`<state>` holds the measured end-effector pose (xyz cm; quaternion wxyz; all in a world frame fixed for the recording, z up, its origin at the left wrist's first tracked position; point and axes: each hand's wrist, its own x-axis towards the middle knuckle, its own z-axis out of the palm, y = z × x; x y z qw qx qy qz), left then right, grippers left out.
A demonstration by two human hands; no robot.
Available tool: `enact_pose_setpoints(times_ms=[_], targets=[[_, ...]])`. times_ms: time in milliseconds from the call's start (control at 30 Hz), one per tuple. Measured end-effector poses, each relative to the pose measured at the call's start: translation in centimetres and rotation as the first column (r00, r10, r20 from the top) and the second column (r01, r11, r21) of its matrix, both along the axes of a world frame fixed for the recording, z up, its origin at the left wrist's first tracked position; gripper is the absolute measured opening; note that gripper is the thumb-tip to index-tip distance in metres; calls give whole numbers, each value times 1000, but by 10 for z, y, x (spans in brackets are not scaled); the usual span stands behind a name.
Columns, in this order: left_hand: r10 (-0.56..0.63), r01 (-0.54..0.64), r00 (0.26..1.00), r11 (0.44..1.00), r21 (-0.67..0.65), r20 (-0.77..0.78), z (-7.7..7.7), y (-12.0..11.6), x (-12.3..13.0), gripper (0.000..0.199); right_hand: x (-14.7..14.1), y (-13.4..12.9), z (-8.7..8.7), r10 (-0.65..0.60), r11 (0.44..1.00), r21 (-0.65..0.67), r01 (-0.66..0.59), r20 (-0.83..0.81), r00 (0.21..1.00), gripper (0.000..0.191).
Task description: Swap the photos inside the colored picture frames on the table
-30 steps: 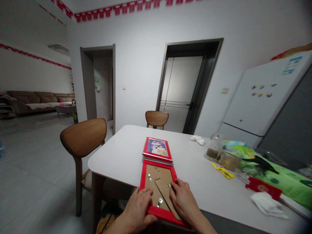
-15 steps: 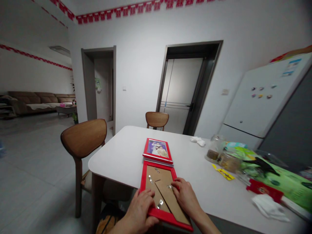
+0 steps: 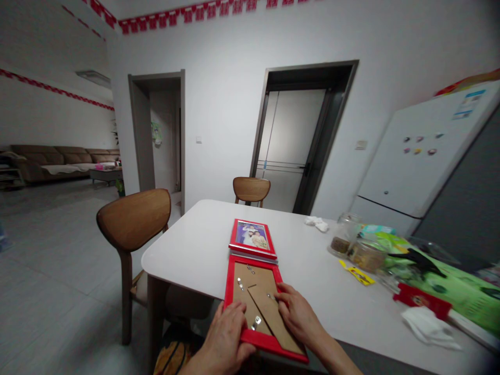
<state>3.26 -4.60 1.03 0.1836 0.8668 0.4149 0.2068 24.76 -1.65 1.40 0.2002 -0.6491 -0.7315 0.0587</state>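
A red picture frame (image 3: 262,341) lies back side up at the near edge of the table, its brown backing board and slanted stand leg showing. Several small metal clips hold the board. My left hand (image 3: 228,333) grips the frame's near left corner, fingers on top and thumb at the near rim. On the right side, my right hand (image 3: 295,310) is closed over the frame's edge, its fingertips at a metal clip (image 3: 270,296). What lies under those fingers is hidden. Just beyond, touching or nearly so, a second red frame (image 3: 253,239) lies with its photo facing up.
The white table (image 3: 195,247) bears glass jars (image 3: 344,237), a yellow packet (image 3: 357,273), a red packet (image 3: 422,301), crumpled tissues (image 3: 429,328) and a green bag (image 3: 469,304) on the right. Wooden chairs stand at the left (image 3: 135,219) and far side (image 3: 252,189).
My right hand's fingers have shifted slightly at the clip on the frame's right side. My left hand keeps its hold. The view has tilted a little.
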Motion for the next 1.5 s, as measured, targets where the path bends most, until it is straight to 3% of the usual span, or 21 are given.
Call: enact_pose_setpoints(times_ms=[267, 333, 500, 867, 1033, 1133, 1200, 1333, 1500], targets=[[6, -6, 1000, 1000, 23, 21, -5, 3, 1, 49, -10, -23, 1, -7, 997, 76, 1, 80, 997, 35], [7, -8, 999, 1000, 27, 42, -6, 3, 1, 48, -19, -34, 1, 45, 996, 71, -53, 104, 994, 36], [1, -1, 1000, 1000, 9, 13, -3, 3, -1, 52, -37, -50, 2, 311, 950, -59, -307, 88, 946, 45], [10, -10, 1000, 1000, -18, -9, -2, 4, -2, 52, -41, -49, 13, 354, 931, -110, -348, 37, 934, 37], [7, -7, 1000, 1000, -7, 19, 2, 3, -3, 54, -48, -40, 22, 347, 930, -127, -345, -14, 938, 61], [-4, 4, 1000, 1000, -6, 20, 4, 4, -5, 56, -50, -29, 32, 390, 905, -149, -399, -90, 917, 52], [3, -3, 1000, 1000, -21, 8, 4, 5, -6, 56, -51, -18, 35, 344, 918, -158, -364, -143, 928, 46], [10, -10, 1000, 999, -49, -5, 0, 7, -5, 57, -58, 8, 26, 223, 972, -61, -228, -75, 972, 41], [-15, 16, 1000, 998, -59, 10, -2, 6, -5, 65, -70, 25, 8, 177, 984, 10, -178, 64, 982, 34]])
